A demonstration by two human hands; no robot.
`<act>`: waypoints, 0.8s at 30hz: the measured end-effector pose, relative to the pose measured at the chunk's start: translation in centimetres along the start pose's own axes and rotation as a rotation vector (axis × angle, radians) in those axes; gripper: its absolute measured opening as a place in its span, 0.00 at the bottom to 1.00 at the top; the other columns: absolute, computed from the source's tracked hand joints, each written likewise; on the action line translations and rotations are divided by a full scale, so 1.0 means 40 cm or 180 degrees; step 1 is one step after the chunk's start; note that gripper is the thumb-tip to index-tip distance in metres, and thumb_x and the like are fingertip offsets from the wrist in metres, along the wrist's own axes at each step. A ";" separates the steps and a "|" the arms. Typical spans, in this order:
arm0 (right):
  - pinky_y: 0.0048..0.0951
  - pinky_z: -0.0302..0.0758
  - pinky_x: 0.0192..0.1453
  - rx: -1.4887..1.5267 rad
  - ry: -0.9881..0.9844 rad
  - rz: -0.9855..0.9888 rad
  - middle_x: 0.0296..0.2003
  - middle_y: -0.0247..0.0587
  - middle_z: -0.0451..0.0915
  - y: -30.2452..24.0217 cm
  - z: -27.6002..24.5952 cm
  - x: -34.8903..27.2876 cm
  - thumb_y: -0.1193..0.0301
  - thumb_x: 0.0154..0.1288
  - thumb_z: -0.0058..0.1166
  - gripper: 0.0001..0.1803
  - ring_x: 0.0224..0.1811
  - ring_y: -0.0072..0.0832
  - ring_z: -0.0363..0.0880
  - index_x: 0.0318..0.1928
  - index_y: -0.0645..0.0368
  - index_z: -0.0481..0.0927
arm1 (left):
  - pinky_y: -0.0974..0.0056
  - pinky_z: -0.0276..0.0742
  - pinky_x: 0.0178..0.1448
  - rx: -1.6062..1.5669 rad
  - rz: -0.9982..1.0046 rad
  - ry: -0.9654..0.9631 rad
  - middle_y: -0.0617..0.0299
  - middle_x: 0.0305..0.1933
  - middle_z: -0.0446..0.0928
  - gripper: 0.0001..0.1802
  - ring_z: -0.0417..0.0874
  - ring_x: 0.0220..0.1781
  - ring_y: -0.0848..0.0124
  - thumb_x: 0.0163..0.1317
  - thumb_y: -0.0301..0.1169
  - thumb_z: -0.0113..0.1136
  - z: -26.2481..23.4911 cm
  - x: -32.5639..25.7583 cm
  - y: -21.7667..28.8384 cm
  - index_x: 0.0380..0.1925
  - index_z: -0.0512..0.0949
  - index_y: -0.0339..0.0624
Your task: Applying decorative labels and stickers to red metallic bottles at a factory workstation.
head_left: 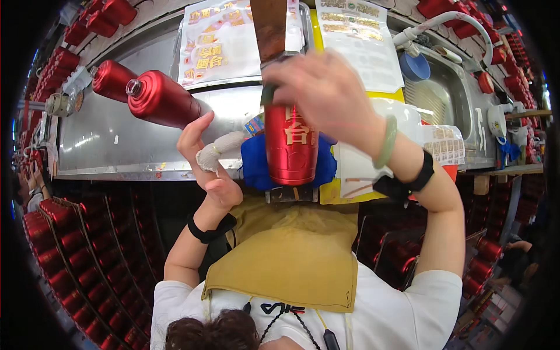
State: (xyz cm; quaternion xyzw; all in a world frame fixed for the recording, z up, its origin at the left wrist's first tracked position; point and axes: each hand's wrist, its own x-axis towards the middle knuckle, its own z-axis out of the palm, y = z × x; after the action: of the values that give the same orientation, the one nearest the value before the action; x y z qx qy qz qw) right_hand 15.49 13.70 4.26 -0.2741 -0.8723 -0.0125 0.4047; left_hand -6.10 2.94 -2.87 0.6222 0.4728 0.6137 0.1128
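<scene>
A shiny red bottle (291, 151) with gold lettering rests on a blue cloth (254, 160) in front of me, its base toward me. My right hand (321, 90) is over the bottle's far part and smeared by motion. Its fingers bend down at a dark patch beside the bottle, and I cannot make out what that is. Left of the bottle, my left hand (204, 154) is raised with fingers and thumb apart, holding nothing. A white knitted cover (220, 149) sits on one or more of its fingers. The bottle's far end is hidden by my right hand.
Two red bottles (160, 99) lie at the left on the metal counter (93, 140). Sheets of gold lettering (213, 44) lie behind. A brown upright bar (269, 29) stands beyond the bottle. At right are a sink (440, 96), a blue cup (414, 67) and a curved tap (446, 22).
</scene>
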 end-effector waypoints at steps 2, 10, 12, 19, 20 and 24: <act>0.35 0.70 0.45 -0.0758 0.0040 -0.0489 0.34 0.24 0.82 0.071 -0.053 0.053 0.67 0.57 0.59 0.08 0.35 0.28 0.77 0.38 0.46 0.83 | 0.48 0.57 0.78 0.0274 -0.0040 -0.0179 0.46 0.70 0.65 0.58 0.65 0.74 0.53 0.70 0.74 0.14 -0.009 0.002 0.013 0.63 0.69 0.27; 0.36 0.76 0.45 0.0553 0.0414 0.0696 0.38 0.32 0.85 0.026 -0.026 -0.119 0.77 0.63 0.59 0.11 0.35 0.33 0.78 0.45 0.51 0.84 | 0.52 0.57 0.78 -0.0063 -0.0707 -0.0215 0.50 0.70 0.66 0.55 0.66 0.73 0.58 0.71 0.75 0.21 0.012 0.018 0.013 0.64 0.69 0.31; 0.42 0.78 0.47 -0.0451 0.0597 0.0889 0.38 0.47 0.85 0.229 -0.035 -0.114 0.81 0.64 0.56 0.11 0.41 0.49 0.82 0.47 0.61 0.80 | 0.53 0.57 0.78 -0.0152 -0.0712 -0.0361 0.50 0.70 0.66 0.55 0.66 0.73 0.59 0.71 0.75 0.22 0.023 0.022 0.028 0.66 0.67 0.32; 0.52 0.80 0.56 -0.1536 -0.1887 0.3145 0.51 0.56 0.79 0.551 -0.079 -0.211 0.62 0.66 0.55 0.23 0.53 0.54 0.83 0.62 0.44 0.78 | 0.52 0.57 0.78 -0.0297 -0.0791 -0.0595 0.51 0.71 0.65 0.55 0.66 0.73 0.59 0.70 0.75 0.25 0.071 0.041 0.056 0.68 0.65 0.33; 0.52 0.80 0.56 -0.1527 -0.1894 0.3134 0.51 0.56 0.79 0.552 -0.092 -0.225 0.62 0.66 0.55 0.23 0.53 0.54 0.83 0.62 0.44 0.78 | 0.52 0.57 0.78 -0.0306 -0.0841 -0.0588 0.51 0.71 0.65 0.55 0.66 0.73 0.59 0.70 0.76 0.25 0.073 0.041 0.053 0.68 0.65 0.33; 0.49 0.79 0.54 -0.1637 -0.2374 0.2798 0.49 0.55 0.83 0.506 -0.168 -0.295 0.63 0.66 0.57 0.19 0.54 0.51 0.83 0.56 0.50 0.84 | 0.53 0.61 0.75 -0.0150 -0.0584 -0.0489 0.48 0.67 0.68 0.49 0.68 0.69 0.58 0.76 0.67 0.24 0.074 0.048 0.036 0.66 0.68 0.30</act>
State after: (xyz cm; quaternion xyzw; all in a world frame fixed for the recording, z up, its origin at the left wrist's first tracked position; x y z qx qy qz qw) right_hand 36.21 23.73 -3.68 -0.6813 -0.7298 0.0421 -0.0382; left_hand -3.27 4.88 -1.20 0.6187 0.5030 0.5623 0.2190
